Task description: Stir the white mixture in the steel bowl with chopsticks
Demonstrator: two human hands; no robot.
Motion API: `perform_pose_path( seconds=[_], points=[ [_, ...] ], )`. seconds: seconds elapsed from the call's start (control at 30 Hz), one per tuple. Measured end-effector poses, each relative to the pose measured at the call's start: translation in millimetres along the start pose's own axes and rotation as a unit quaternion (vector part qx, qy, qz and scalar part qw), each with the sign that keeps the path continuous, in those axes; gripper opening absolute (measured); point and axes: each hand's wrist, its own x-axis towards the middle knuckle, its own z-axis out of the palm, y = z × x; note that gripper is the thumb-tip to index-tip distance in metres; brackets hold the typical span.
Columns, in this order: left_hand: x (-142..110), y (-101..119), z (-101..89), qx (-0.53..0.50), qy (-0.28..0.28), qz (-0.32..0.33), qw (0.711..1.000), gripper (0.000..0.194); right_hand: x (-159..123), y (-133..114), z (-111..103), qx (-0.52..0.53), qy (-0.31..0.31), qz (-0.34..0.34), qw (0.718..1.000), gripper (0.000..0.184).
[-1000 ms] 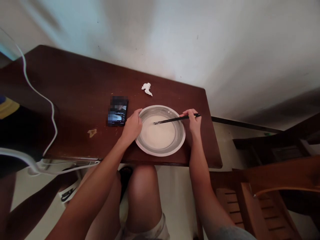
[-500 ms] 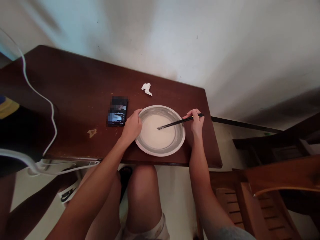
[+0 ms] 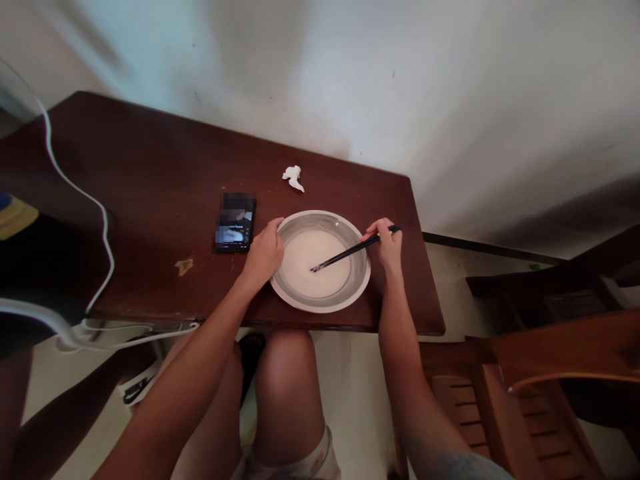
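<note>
A wide metal bowl [image 3: 321, 309] rests near the front edge of the table, holding a pale, milky batter [image 3: 317, 257]. My left hand [image 3: 267, 250] grips the bowl's left rim, its fingers closed over the edge. In my right hand [image 3: 389, 243], beyond the right rim, is a pair of black chopsticks [image 3: 353, 251]. They slant down to the left, and their whitened tips are in the batter near the middle of the bowl.
Left of the bowl lies a phone [image 3: 235, 223] with a lit screen. A crumpled tissue [image 3: 294, 178] sits behind the bowl on the brown table [image 3: 165, 167]. A white cable [image 3: 105, 227] hangs at left. Wooden chairs [image 3: 570, 353] stand at right; another person's leg [image 3: 75, 407] shows lower left.
The chopstick tips have moved slightly left and toward me through the batter. My right hand has shifted a little left. My left hand and the bowl have stayed in place.
</note>
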Motion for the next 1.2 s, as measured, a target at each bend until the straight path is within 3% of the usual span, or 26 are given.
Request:
perform_pose_path(
  seconds=[0.1,0.23,0.3,0.43,0.5,0.63,0.7,0.87,1.07,1.2],
  points=[
    [-0.6,2.6,-1.4,0.002,-0.004,-0.005,1.000,0.051,-1.1,-0.5,4.2,-0.010,-0.047,-0.002,0.999,0.035],
    [-1.1,6.1,-3.0,0.008,-0.015,-0.009,1.000,0.052,3.2,1.2,-1.7,0.006,0.049,-0.039,0.998,0.034],
    [-1.1,6.9,-3.5,0.010,-0.017,-0.013,1.000,0.052,3.6,2.5,-3.6,0.029,0.065,-0.036,0.997,0.037],
    [-1.0,6.8,-3.6,0.008,-0.013,-0.012,1.000,0.052,-0.1,3.1,2.0,0.031,-0.041,-0.003,0.999,0.035],
    [-1.0,6.1,-3.3,0.008,-0.014,-0.009,1.000,0.052,-0.4,2.7,3.8,0.016,-0.061,-0.008,0.998,0.034],
    [-0.7,4.4,-2.4,0.008,-0.017,-0.009,1.000,0.052,3.3,2.9,-1.2,0.007,0.041,-0.040,0.998,0.036],
    [-0.4,3.8,-2.0,0.009,-0.017,-0.010,1.000,0.052,3.6,3.5,-2.5,0.020,0.055,-0.031,0.998,0.040],
    [-0.1,4.3,-1.8,0.018,-0.011,-0.007,1.000,0.052,-0.1,2.4,3.5,0.014,-0.052,-0.002,0.999,0.036],
    [-0.7,4.0,-2.1,0.009,-0.013,-0.008,1.000,0.051,3.9,2.1,-3.7,0.025,0.051,-0.035,0.998,0.035],
    [-0.5,2.0,-1.1,0.007,-0.003,-0.005,1.000,0.051,0.7,2.0,1.1,0.020,-0.031,-0.011,0.999,0.036]
  ],
)
